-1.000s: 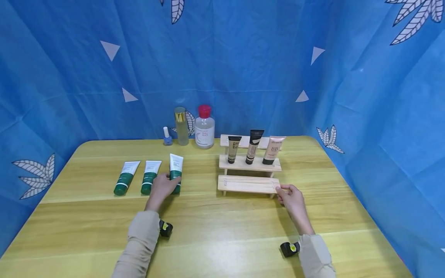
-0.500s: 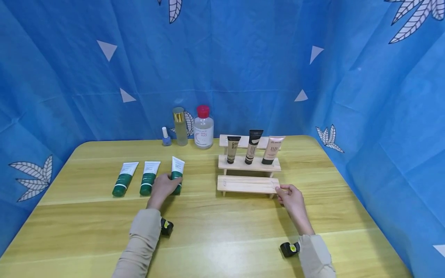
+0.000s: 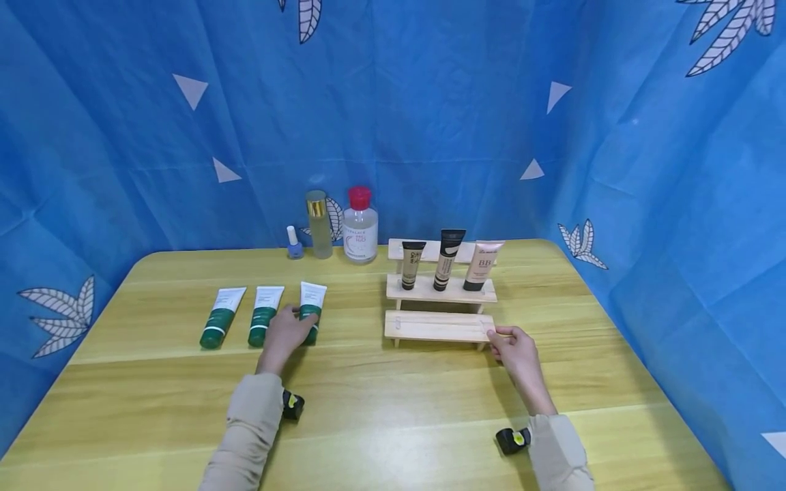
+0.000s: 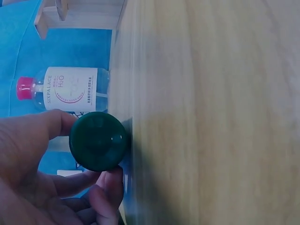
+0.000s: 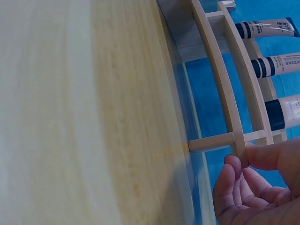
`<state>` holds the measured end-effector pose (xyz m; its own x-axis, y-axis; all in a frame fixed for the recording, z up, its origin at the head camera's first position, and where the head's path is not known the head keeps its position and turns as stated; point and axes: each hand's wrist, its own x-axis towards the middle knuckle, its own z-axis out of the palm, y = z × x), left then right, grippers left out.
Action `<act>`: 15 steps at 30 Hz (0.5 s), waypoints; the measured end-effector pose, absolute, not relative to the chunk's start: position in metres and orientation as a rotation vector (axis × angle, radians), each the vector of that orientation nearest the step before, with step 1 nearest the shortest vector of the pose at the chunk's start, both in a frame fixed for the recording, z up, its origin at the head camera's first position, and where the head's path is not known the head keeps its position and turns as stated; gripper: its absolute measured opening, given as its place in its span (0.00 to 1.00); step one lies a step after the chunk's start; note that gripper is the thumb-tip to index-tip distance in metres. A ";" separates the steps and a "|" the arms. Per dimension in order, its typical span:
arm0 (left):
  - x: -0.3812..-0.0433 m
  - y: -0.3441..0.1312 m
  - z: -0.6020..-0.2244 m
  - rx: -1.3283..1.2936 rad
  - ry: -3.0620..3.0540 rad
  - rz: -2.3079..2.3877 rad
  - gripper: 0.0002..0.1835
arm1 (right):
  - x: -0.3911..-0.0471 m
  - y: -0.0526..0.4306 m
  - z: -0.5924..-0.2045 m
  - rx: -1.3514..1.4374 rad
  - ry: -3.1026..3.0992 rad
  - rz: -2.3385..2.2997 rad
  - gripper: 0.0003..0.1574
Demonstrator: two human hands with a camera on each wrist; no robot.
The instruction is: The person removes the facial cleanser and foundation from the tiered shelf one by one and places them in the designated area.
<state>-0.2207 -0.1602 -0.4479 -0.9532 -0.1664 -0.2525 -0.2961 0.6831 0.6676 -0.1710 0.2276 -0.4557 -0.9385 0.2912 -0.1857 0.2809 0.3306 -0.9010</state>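
My left hand (image 3: 286,335) pinches a green-and-white squeeze tube (image 3: 312,294) between thumb and fingers, at its green lower half. In the left wrist view the round green cap (image 4: 97,141) faces the camera, close to the tabletop; I cannot tell whether it touches. Two matching tubes lie to the left: a middle tube (image 3: 267,300) beside the hand and a far-left tube (image 3: 224,316). My right hand (image 3: 515,351) grips the right end of the lowest step of a three-step wooden display rack (image 3: 439,326), thumb above and fingers below in the head view.
On the rack's middle step stand a small beige tube (image 3: 410,266), a taller black-topped tube (image 3: 448,259) and a pink BB tube (image 3: 482,266). Along the table's back edge are a nail polish bottle (image 3: 295,247), a gold-collared bottle (image 3: 319,232) and a red-capped bottle (image 3: 360,232). A blue curtain (image 3: 454,123) hangs behind.
The tube in my left hand shifted slightly right, then back left, and its white top end now sits a little lower in the view. My right hand keeps its grip on the rack.
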 end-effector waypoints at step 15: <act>-0.218 -0.159 -0.439 -0.341 2.836 1.151 0.27 | -0.172 0.228 -0.458 -0.552 -2.573 1.716 0.24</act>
<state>-0.2177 -0.1592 -0.4388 -0.9736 -0.1805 -0.1395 -0.2267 0.6965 0.6808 -0.1718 0.2282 -0.4577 -0.9383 0.2877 -0.1920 0.2879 0.3417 -0.8946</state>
